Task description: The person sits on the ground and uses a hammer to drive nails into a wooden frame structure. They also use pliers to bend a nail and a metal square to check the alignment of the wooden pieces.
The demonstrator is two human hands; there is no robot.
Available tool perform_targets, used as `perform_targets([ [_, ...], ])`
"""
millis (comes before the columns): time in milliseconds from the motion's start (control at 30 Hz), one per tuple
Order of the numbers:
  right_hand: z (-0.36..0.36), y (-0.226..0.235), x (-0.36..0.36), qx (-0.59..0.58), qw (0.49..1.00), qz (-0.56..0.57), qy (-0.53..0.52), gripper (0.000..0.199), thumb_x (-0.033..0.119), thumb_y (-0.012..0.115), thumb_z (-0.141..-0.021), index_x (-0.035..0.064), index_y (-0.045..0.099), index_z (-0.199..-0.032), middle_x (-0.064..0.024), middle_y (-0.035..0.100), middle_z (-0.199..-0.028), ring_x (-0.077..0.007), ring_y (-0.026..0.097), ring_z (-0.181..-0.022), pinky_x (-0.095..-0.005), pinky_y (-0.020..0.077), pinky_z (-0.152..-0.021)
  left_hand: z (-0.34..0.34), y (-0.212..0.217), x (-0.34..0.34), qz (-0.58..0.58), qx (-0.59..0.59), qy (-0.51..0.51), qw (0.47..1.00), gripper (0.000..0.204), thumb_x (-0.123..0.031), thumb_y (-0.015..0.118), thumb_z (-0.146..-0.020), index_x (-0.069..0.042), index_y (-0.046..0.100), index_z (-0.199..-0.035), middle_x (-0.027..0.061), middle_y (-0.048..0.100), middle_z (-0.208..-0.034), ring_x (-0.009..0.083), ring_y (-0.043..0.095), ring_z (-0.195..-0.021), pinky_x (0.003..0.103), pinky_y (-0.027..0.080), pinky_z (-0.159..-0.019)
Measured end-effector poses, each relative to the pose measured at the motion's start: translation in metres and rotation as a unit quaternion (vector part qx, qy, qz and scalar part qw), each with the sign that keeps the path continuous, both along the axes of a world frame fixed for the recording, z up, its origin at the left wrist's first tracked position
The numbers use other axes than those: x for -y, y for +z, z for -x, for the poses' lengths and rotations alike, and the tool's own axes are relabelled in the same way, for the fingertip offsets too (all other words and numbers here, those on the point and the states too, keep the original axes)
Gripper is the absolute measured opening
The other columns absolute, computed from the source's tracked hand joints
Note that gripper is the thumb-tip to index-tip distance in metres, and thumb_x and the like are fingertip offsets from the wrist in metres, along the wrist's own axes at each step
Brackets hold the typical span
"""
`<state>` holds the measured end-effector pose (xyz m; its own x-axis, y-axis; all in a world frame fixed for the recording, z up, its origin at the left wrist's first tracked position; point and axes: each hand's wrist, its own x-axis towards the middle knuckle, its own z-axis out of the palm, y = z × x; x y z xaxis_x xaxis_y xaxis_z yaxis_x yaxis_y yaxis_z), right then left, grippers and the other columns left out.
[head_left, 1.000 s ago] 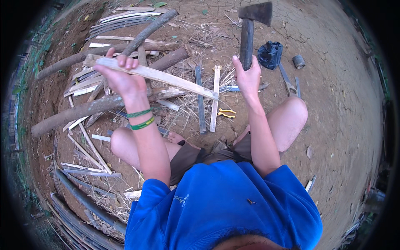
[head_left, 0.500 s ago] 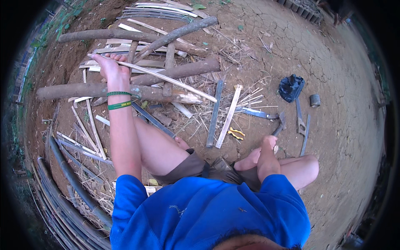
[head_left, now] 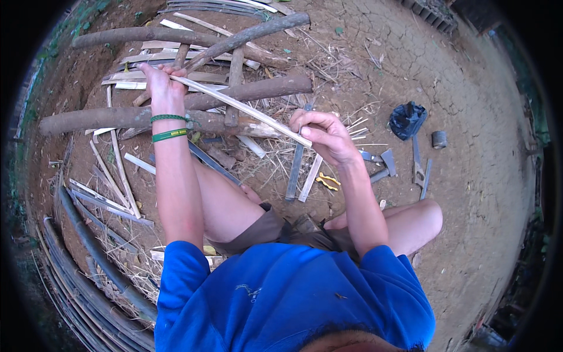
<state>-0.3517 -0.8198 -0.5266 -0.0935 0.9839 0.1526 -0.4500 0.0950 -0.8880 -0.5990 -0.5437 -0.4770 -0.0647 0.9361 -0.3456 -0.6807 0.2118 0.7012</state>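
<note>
I sit on bare earth and hold a long pale bamboo strip (head_left: 246,108) at both ends. My left hand (head_left: 163,85) grips its far end above a thick log (head_left: 111,119). My right hand (head_left: 324,134) pinches its near end over a litter of shavings. Two green bands circle my left wrist. A small hatchet (head_left: 384,164) lies on the ground just right of my right hand, apart from it.
Several logs (head_left: 252,32) and split bamboo slats (head_left: 111,170) are piled ahead and to my left. Long dark poles (head_left: 88,246) curve along the lower left. A black bag (head_left: 406,119), a small tin (head_left: 438,139), flat metal tools (head_left: 417,161) and a yellow object (head_left: 328,180) lie at right.
A second ago my right hand held the hatchet raised. It came down to my knee, and now it grips the near end of the strip. The left hand kept hold of the strip.
</note>
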Motion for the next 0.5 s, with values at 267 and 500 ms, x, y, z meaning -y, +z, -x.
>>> perform_targets([
  [267,0.023,0.007,-0.015,-0.166,0.985,-0.027,0.032,0.012,0.007,0.070,-0.087,-0.0003,0.070,-0.097,-0.0073,0.059,-0.104,-0.0152,0.055,-0.096,-0.0308,0.0429,-0.083,0.015,-0.015,-0.020,0.052,-0.005,0.020,0.998,0.059,-0.067,0.032,-0.099,-0.012,0.036,-0.077,-0.0003,0.036,-0.056,0.0136,0.032,-0.044,0.026,0.032,-0.041],
  [500,0.045,-0.003,-0.023,-0.205,0.978,-0.018,-0.021,0.016,0.013,0.069,-0.089,-0.0006,0.070,-0.098,-0.0069,0.054,-0.101,-0.0130,0.051,-0.083,-0.0256,0.0404,-0.069,0.026,-0.019,-0.028,0.061,-0.025,0.081,0.995,0.057,-0.066,0.035,-0.099,-0.009,0.039,-0.091,0.0042,0.042,-0.066,0.0148,0.035,-0.047,0.028,0.037,-0.043],
])
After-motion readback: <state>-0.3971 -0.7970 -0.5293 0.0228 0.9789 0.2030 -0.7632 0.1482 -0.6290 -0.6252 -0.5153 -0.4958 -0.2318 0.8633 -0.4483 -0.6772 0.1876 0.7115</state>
